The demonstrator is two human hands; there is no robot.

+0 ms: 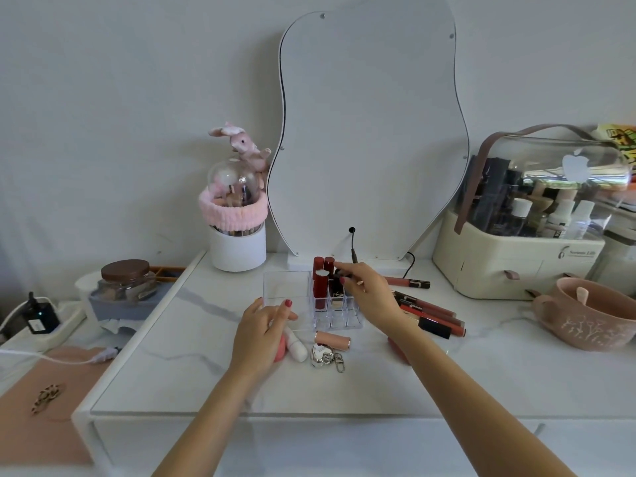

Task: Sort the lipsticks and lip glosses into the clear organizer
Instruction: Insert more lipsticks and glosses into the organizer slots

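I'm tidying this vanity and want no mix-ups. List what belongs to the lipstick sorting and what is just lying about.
Belongs to the job:
clear organizer
red lipsticks standing in its slots
dark lipstick under the right hand
lip glosses lying at right
pink tube in front
left hand at the organizer's edge

Just lying about:
heart keychain
brush holder
pink mug
cosmetics case
brown-lidded jar

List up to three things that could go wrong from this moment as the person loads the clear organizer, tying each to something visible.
1. The right hand lowers a dark lipstick beside upright red lipsticks; a nudge could topple them.
2. The left hand only rests on the clear organizer, so it may slide on the smooth tabletop.
3. The lip glosses lying loose under the right forearm could be swept or rolled away.
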